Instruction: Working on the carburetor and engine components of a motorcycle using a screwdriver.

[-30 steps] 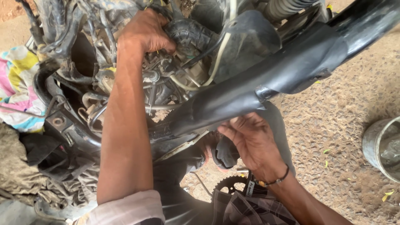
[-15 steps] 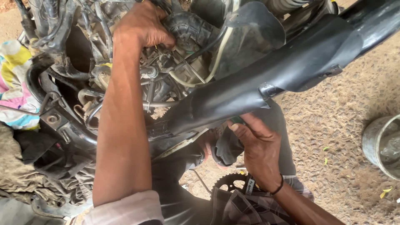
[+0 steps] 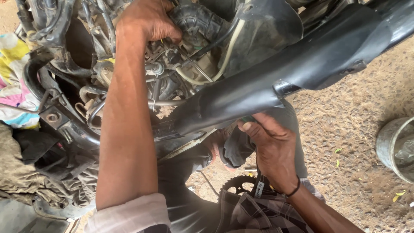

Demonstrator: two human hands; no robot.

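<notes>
Black rubber hose sits just beyond the left hand, whose fingers curl closed against it, while the right hand grips something green under the panel; a slip could snag nearby cables.

A glossy black frame cover and a cream hose fill my view, with a black band on my wrist, a dark plaid garment, a pink-and-yellow floral cloth and a grey metal bucket on brown gravel.
</notes>
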